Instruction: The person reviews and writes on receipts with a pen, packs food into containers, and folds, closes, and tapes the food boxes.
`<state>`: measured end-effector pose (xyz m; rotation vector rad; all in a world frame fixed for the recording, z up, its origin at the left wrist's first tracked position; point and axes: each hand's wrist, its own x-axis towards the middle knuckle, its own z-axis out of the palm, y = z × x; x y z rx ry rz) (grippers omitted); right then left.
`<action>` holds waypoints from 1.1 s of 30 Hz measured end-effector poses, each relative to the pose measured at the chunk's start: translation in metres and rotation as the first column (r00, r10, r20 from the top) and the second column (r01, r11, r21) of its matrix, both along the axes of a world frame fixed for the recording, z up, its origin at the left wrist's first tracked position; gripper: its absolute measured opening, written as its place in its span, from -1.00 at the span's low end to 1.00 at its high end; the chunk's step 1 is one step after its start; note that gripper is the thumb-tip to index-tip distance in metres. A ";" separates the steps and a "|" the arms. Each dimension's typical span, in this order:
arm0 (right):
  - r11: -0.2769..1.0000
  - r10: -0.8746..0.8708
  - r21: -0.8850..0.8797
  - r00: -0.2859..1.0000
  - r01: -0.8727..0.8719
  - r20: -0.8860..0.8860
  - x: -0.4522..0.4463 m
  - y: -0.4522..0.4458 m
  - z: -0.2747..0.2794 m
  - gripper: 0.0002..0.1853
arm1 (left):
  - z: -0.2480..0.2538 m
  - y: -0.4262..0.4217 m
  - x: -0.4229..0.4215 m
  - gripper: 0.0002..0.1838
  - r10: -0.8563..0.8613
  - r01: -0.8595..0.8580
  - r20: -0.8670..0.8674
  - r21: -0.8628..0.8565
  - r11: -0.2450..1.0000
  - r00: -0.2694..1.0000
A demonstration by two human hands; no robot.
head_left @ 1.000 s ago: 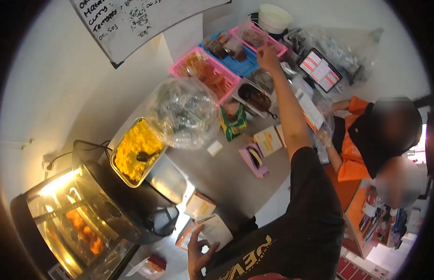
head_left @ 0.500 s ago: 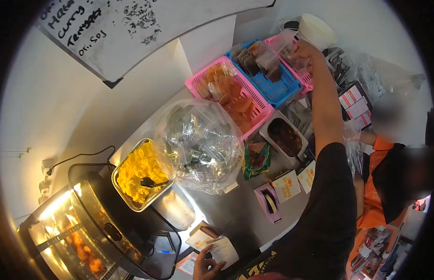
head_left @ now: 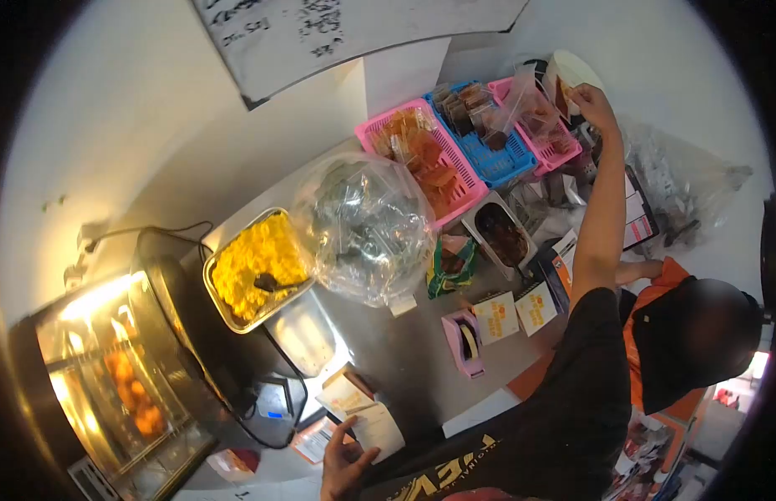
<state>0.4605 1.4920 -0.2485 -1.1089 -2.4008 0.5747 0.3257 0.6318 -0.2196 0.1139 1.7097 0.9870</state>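
My left hand (head_left: 344, 466) grips the edge of an open paper box (head_left: 378, 430) at the bottom, thumb and fingers on its raised flap. My right hand (head_left: 592, 107) is raised at the upper right, its fingers closed on a small packet (head_left: 563, 96) with reddish-brown contents. This packet is in front of a pale round tub (head_left: 578, 68). Just below and left of that hand, a pink basket (head_left: 559, 146) holds clear bags. Beside it are a blue basket (head_left: 496, 163) and another pink basket (head_left: 463, 171), both with sauce packets.
A yellow food tray (head_left: 256, 267) with a black scoop stands near a large clear bag (head_left: 367, 230). A lit glass warmer (head_left: 125, 384) is at the lower left. A metal sauce pan (head_left: 500, 234) and a purple tape dispenser (head_left: 463, 344) lie on the counter. A co-worker (head_left: 684, 338) is at the right.
My right hand has drawn back from the far pink basket towards the right, and a packet now shows in its fingers. My left hand remains at the box. The view has shifted.
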 end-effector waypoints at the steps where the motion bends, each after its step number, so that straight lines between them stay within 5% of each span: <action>1: 0.998 0.015 -0.066 0.994 -0.022 -0.112 0.003 -0.005 0.013 -0.74 | 0.001 -0.008 0.001 -0.16 0.101 -0.104 0.154 0.011 0.995 0.983; 5: 0.963 -0.071 -0.267 0.979 0.018 -0.191 0.007 -0.054 0.058 -0.66 | -0.005 -0.044 0.016 -0.18 -0.044 0.044 0.012 0.021 0.999 0.999; 7: 0.985 0.150 -0.075 0.983 -0.159 -0.105 0.009 -0.093 0.079 -0.67 | 0.005 -0.062 0.017 -0.21 -0.018 0.017 0.040 0.023 1.000 0.999; 8: 0.982 0.180 -0.079 0.977 -0.171 0.116 0.002 -0.143 0.107 -0.66 | 0.004 -0.077 0.019 -0.21 -0.024 0.023 0.020 0.046 0.999 0.999; 9: 0.930 0.318 -0.208 0.947 -0.304 0.039 -0.007 -0.210 0.127 -0.66 | 0.000 -0.094 0.026 -0.19 0.044 -0.045 0.009 0.091 0.995 0.999; 10: 0.926 0.294 -0.275 0.951 -0.257 0.100 -0.007 -0.245 0.132 -0.67 | -0.003 -0.115 0.034 -0.20 0.077 -0.058 -0.142 0.135 0.989 0.987; 11: 0.943 0.332 -0.070 0.928 -0.325 0.167 -0.009 -0.289 0.124 -0.73 | -0.001 -0.134 0.041 -0.21 0.098 -0.080 -0.199 0.100 0.992 0.975; 13: 0.779 0.624 -0.266 0.741 -0.568 0.247 -0.018 -0.363 0.107 -0.68 | -0.005 -0.173 0.050 -0.21 0.226 -0.182 -0.206 0.214 0.960 0.952; 15: 0.549 0.729 -0.475 0.672 -0.688 -0.131 -0.052 -0.525 0.089 -0.76 | -0.021 -0.226 0.058 -0.20 0.293 -0.255 -0.238 0.177 0.951 0.926; 17: 0.375 0.863 -0.627 0.504 -0.683 -0.033 -0.088 -0.671 0.104 -0.84 | -0.008 -0.268 0.063 -0.19 0.379 -0.350 -0.240 0.158 0.923 0.893; 18: 0.206 0.951 -0.316 0.265 -0.926 -0.157 -0.103 -0.758 0.121 -0.80 | -0.016 -0.296 0.070 -0.18 0.440 -0.408 -0.214 0.175 0.896 0.872; 19: 0.169 0.808 -0.735 0.519 -0.657 -0.278 -0.106 -0.800 0.078 -0.83 | -0.026 -0.321 0.078 -0.18 0.488 -0.449 -0.240 0.200 0.871 0.839; 21: -0.102 0.730 -0.693 0.419 -0.714 -0.539 -0.124 -0.903 0.021 -0.87 | -0.037 -0.368 0.091 -0.18 0.579 -0.521 -0.280 0.258 0.814 0.766; 22: -0.132 0.734 -0.785 0.472 -0.606 -0.488 -0.139 -0.951 0.011 -0.85 | -0.019 -0.391 0.086 -0.19 0.567 -0.556 -0.172 0.113 0.823 0.805; 23: -0.122 0.803 -0.531 0.231 -0.839 -0.550 -0.161 -0.993 -0.015 -0.83 | -0.025 -0.415 0.088 -0.20 0.594 -0.578 -0.171 0.140 0.804 0.786; 25: -0.264 0.643 -0.739 0.458 -0.620 -0.614 -0.198 -1.080 -0.034 -0.77 | -0.045 -0.459 0.099 -0.22 0.645 -0.616 -0.163 0.195 0.763 0.747; 27: -0.260 0.602 -0.784 0.541 -0.563 -0.588 -0.231 -1.140 -0.072 -0.72 | -0.045 -0.494 0.108 -0.23 0.674 -0.638 -0.260 0.219 0.738 0.691; 30: -0.014 0.607 -0.877 0.693 -0.480 -0.389 -0.236 -1.165 -0.103 -0.74 | -0.052 -0.534 0.120 -0.24 0.717 -0.672 -0.264 0.252 0.697 0.645; 33: 0.055 0.662 -0.886 0.681 -0.460 -0.312 -0.197 -1.124 -0.108 -0.76 | -0.053 -0.542 0.116 -0.26 0.727 -0.679 -0.218 0.259 0.686 0.651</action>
